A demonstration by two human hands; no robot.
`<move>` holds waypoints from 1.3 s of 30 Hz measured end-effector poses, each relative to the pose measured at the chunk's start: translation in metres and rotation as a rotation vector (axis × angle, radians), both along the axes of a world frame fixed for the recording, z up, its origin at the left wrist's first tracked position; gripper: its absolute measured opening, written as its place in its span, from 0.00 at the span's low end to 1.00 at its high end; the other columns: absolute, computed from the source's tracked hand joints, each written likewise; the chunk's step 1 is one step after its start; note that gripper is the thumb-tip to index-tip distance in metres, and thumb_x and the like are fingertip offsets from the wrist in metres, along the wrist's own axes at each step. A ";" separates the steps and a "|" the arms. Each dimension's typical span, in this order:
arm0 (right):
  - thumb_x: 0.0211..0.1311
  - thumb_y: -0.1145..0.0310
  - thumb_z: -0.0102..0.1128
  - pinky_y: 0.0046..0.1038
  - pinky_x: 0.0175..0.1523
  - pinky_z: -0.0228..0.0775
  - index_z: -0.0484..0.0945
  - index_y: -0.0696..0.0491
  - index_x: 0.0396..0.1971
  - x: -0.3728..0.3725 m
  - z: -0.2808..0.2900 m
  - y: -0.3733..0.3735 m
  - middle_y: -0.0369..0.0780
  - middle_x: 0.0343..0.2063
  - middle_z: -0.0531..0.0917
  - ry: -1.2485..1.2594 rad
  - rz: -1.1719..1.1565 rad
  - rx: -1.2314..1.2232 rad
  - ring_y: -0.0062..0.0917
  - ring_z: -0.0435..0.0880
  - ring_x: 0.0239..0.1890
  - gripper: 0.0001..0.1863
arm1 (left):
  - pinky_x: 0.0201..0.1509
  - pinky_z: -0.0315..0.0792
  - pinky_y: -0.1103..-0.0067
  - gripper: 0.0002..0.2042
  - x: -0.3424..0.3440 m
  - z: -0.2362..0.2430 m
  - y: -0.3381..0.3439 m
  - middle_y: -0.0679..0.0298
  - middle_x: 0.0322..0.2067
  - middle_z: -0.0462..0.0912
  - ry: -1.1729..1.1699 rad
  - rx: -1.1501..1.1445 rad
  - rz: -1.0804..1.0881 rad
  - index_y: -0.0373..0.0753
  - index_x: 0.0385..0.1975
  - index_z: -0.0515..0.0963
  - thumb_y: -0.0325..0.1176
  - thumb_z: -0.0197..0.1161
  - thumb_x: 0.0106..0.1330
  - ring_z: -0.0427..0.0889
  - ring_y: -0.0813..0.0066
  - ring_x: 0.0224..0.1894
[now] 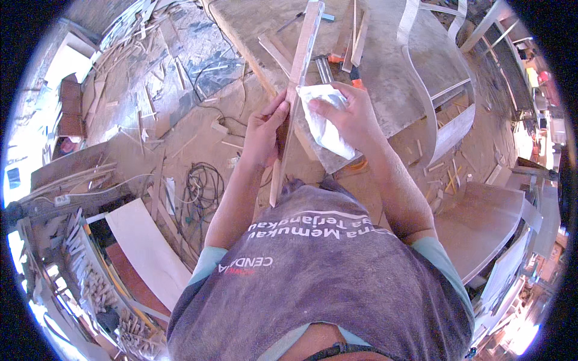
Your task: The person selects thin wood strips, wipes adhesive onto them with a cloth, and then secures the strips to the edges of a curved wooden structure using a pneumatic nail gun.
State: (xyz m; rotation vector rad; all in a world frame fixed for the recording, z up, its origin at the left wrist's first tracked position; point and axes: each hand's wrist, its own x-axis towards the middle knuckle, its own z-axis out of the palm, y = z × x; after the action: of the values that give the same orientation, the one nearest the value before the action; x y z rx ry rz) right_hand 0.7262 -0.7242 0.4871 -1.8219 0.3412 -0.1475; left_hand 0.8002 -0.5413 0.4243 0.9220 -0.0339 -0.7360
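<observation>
My left hand (pixel 265 132) is closed round a long narrow wooden strip (pixel 307 45), which runs from near my shirt up over the workbench. In my right hand (pixel 361 117) is a soft, crumpled white bag (pixel 328 129); whether it is plastic or cloth is hard to tell. The thumb and fingers squeeze it, and its pointed corner meets the right edge of the strip, just beside my left fingertips. A pale, shiny streak lies along that edge beyond the corner.
Behind my right hand, an orange-ended clamp (pixel 355 75) and loose wood pieces (pixel 360 39) lie on the grey workbench top (pixel 391 90). A wavy curved frame (pixel 404 30) stands to the right. A coiled black cable (pixel 205 180) and wood scraps cover the floor at left.
</observation>
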 end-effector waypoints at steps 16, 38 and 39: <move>0.64 0.66 0.72 0.25 0.38 0.76 0.84 0.60 0.44 -0.004 -0.025 0.016 0.35 0.32 0.87 0.101 0.201 -0.087 0.15 0.84 0.35 0.14 | 0.60 0.77 0.75 0.23 0.032 0.005 -0.013 0.60 0.56 0.83 0.043 -0.137 0.131 0.34 0.70 0.69 0.30 0.58 0.77 0.83 0.72 0.53; 0.61 0.69 0.72 0.23 0.38 0.75 0.84 0.61 0.42 -0.002 -0.016 -0.012 0.35 0.31 0.87 0.107 0.143 0.118 0.17 0.84 0.32 0.13 | 0.27 0.76 0.72 0.15 0.107 -0.073 0.064 0.67 0.23 0.78 0.218 -0.136 0.614 0.45 0.33 0.79 0.47 0.56 0.77 0.77 0.71 0.23; 0.61 0.69 0.72 0.23 0.39 0.75 0.84 0.61 0.42 -0.003 -0.016 -0.013 0.35 0.31 0.87 0.125 0.136 0.138 0.17 0.83 0.33 0.14 | 0.26 0.75 0.73 0.15 0.102 -0.073 0.064 0.68 0.22 0.78 0.188 -0.115 0.599 0.46 0.32 0.78 0.49 0.56 0.77 0.77 0.72 0.22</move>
State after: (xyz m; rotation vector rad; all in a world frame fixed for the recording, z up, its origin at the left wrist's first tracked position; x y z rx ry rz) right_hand 0.7235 -0.7377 0.4715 -1.7148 0.3062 0.0834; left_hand 0.9018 -0.4771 0.3512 0.6961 0.3495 -0.2551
